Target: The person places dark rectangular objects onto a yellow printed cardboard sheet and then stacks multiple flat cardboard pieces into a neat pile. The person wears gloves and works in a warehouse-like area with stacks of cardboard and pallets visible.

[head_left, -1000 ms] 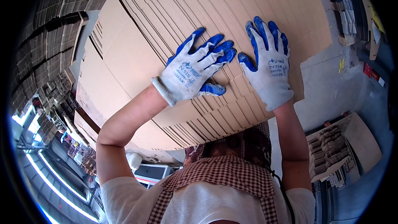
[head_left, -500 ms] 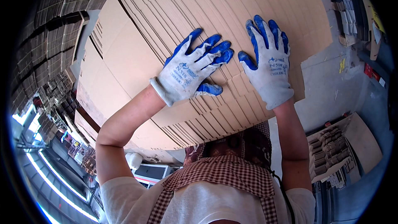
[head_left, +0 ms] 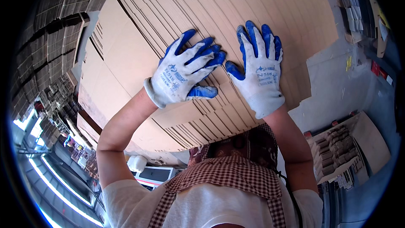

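Note:
Overlapping sheets of brown cardboard lie fanned out in front of me, their edges forming many parallel ridges. My left hand, in a white knit glove with blue coated fingers and palm, rests on the ridged edges with its fingers apart. Beside it, my right hand wears a matching glove and lies palm down on the sheets, fingers spread. Neither hand grips anything; both press flat against the cardboard. The sheets' lower edges reach close to my checked apron.
Tall bundled cardboard stacks stand at the left. At the lower right, an open carton holds rows of folded brown pieces. More stacked flat material sits at the upper right, beside the grey floor.
Both my hands have slid a little to the left over the cardboard, the right one also turning slightly. The fingers stay spread and the sheets look nearly the same.

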{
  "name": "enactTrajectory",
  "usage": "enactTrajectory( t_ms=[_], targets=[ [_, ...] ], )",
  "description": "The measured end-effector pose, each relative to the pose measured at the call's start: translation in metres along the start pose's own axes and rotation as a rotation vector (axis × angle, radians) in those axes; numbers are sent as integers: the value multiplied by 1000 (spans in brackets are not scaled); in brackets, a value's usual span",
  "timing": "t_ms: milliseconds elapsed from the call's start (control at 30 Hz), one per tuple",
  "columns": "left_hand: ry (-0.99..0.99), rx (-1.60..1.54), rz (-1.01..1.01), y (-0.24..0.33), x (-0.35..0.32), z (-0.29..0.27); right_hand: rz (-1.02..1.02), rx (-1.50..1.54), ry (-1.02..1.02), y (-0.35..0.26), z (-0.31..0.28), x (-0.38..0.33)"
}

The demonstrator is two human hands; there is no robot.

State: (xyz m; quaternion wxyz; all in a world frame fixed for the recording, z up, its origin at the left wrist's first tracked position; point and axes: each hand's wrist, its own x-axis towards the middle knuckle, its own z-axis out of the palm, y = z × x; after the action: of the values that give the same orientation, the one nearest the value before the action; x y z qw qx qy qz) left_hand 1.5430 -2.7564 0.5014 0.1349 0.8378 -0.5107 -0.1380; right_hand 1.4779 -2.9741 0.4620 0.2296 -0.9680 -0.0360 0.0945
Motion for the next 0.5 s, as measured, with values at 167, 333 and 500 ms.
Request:
enactTrajectory(
  t_ms=[167,333,500],
  targets=[
    [-11,-18,-12,4,2,9,22,14,-6,5,2,-4],
    [4,-2,-10,6,-5,15,31,8,-6,8,1,-4],
    [30,1,-1,6,-9,17,24,-4,-13,8,0,-4]
  ],
)
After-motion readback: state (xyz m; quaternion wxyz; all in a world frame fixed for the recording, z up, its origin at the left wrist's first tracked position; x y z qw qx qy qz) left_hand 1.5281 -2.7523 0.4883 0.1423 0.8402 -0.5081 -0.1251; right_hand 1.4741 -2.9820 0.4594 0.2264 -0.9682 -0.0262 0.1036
